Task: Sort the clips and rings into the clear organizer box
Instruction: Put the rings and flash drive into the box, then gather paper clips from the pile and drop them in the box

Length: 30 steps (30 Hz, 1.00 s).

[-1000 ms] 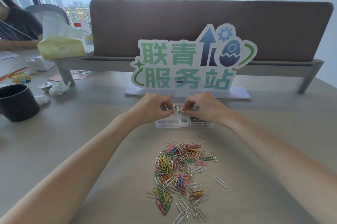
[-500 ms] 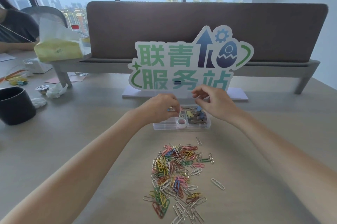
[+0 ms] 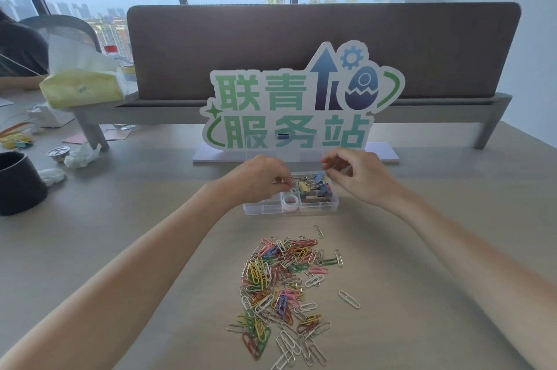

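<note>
The clear organizer box [image 3: 291,204] sits on the table [image 3: 120,219] at twelve o'clock from the loose pile of paper clips [image 3: 283,282], just in front of the white base of the green-lettered sign [image 3: 301,101]. Its see-through lid [image 3: 301,155] stands raised behind it, and colored binder clips [image 3: 316,190] fill the back right compartment, with a white ring of tape [image 3: 291,201] in the middle front one.

The left hand [image 3: 259,181] rests at the box's nine o'clock edge, fingers curled and fingertips pinched at the rim; what it pinches is too small to make out. The right hand [image 3: 358,178] hovers over the box's two o'clock corner, thumb and forefinger closed on something thin and silvery that cannot be identified.

Compared with half a second ago, the right hand has kept much the same raised pose above the binder clips, while a second ago both hands were down close together over the box's centre. The left hand has stayed at the left rim. The paper clip pile looks unchanged, with one white clip [image 3: 349,299] lying apart at its four o'clock.

A dark mug [image 3: 18,183] stands at the far nine o'clock side of the table, with crumpled tissues [image 3: 80,155] near it.
</note>
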Tool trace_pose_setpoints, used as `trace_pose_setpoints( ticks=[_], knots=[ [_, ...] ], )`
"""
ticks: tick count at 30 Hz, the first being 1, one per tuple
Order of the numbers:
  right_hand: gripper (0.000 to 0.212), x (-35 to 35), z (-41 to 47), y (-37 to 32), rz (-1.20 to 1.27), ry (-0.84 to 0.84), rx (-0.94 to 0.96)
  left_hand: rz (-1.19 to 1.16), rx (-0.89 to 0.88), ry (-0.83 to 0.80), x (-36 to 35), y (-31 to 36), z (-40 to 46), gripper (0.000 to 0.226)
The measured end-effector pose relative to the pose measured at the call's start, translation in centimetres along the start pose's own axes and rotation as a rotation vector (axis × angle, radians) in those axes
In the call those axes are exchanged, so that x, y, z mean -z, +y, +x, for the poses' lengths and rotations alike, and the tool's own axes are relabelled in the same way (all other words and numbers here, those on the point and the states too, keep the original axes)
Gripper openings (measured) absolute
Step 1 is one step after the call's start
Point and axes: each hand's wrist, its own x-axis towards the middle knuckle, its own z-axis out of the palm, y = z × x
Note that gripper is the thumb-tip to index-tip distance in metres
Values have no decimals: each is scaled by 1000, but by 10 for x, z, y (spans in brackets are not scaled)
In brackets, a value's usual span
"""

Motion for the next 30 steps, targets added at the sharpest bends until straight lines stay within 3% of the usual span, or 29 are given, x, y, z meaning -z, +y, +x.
trace_pose_setpoints(
  ticks=[6,12,15,20,25,27,30],
  knots=[
    [11,5,-15,-13,-38,-74,31,-38,-45,92,-2,-5,-8,15],
    [16,1,-32,-26,-204,-382,94,13,-26,65,0,-4,-16,19],
    [19,-4,-39,-33,-269,-452,88,35,0,16,-3,-1,-19,23],
    [22,-8,-49,-42,-209,-463,101,22,15,43,-3,3,-27,29],
    [32,0,-56,-46,-70,-585,60,-84,-62,193,11,18,-63,22],
    [29,3,-55,-46,-43,-576,21,-135,-59,99,18,28,-85,22],
    [29,-3,-53,-49,-163,-541,39,-95,11,-186,17,39,-106,34]
  ],
)
